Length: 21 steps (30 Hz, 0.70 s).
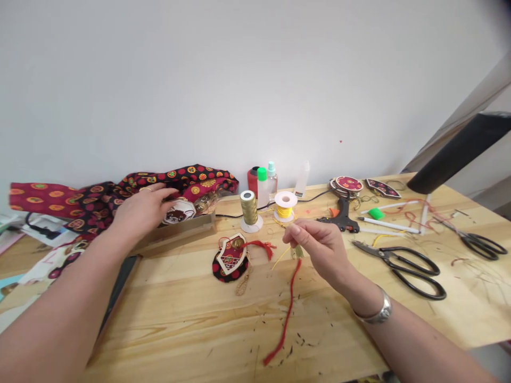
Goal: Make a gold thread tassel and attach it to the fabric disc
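My left hand (146,210) reaches over a cardboard box (186,231), its fingers stretched out and apart. By its fingertips is a white patch with an embroidered animal face (179,211), and clear plastic packets (207,202) lie in the box. My right hand (315,244) is closed in a pinch above the table; what it holds is hidden by the fingers. Just under it show a short olive-gold tuft (298,251) and a red cord (289,308); whether they hang from the fingers cannot be told. Between the hands lies a round patterned fabric pouch (229,260) with a red tassel (261,247).
A gold thread spool (249,210), a yellow cord spool (285,205) and small bottles (262,186) stand near the wall. On the right are a black glue gun (344,215), large scissors (403,266) and smaller scissors (479,242). Patterned fabric (107,197) is heaped at left.
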### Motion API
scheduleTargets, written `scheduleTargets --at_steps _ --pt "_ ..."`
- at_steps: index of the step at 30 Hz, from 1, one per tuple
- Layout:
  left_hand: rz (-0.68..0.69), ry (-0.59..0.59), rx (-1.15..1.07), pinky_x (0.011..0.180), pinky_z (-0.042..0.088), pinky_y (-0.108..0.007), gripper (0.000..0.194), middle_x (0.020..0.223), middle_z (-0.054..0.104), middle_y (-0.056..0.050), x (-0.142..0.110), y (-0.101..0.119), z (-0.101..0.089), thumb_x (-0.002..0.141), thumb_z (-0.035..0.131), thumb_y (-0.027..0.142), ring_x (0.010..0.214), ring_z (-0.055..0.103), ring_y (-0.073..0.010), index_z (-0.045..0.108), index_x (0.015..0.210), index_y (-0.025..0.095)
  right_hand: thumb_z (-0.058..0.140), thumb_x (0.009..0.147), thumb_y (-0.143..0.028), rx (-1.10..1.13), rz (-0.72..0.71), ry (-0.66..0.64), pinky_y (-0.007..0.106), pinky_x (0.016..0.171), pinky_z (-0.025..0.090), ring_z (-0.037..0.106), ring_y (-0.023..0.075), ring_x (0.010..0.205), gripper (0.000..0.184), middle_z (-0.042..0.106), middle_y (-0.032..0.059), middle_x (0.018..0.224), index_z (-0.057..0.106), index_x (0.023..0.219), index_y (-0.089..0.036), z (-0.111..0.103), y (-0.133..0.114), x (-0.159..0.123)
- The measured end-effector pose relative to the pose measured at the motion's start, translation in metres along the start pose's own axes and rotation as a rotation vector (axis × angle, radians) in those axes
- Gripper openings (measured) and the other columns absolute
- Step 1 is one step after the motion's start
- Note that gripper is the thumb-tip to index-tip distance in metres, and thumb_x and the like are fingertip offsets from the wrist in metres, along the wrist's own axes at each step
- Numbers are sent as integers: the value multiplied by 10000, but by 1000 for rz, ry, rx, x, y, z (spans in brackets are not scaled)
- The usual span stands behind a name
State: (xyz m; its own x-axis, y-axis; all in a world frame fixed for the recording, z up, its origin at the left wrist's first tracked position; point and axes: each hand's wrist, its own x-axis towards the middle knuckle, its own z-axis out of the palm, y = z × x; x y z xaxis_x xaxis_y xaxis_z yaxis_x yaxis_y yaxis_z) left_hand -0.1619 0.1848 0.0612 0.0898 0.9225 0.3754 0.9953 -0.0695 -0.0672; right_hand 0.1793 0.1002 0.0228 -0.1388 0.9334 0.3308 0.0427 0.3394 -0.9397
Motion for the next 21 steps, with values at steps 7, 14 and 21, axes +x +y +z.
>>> scheduleTargets --at_steps 7,14,21 --pt "-27 59 131 727 501 -377 389 984 702 -29 -17 29 -29 914 392 434 864 652 -246 701 969 204 543 868 -372 -14 19 149 248 581 398 493 115 593 330 570 1 602 648 631 -167 0 5 1" --pt "334 143 -299 601 462 -275 257 787 725 -53 -88 117 -26 886 436 250 647 650 -189 685 853 192 579 813 -360 -134 201 75 243 544 383 468 101 544 295 573 3 575 665 641 -137 -9 -9 14" --pt "369 81 -481 620 456 -268 202 769 702 -58 -119 153 5 866 467 176 649 642 -178 670 870 182 550 799 -300 -634 244 -74 242 517 370 515 121 555 206 652 25 672 696 796 -154 -31 -4 34"
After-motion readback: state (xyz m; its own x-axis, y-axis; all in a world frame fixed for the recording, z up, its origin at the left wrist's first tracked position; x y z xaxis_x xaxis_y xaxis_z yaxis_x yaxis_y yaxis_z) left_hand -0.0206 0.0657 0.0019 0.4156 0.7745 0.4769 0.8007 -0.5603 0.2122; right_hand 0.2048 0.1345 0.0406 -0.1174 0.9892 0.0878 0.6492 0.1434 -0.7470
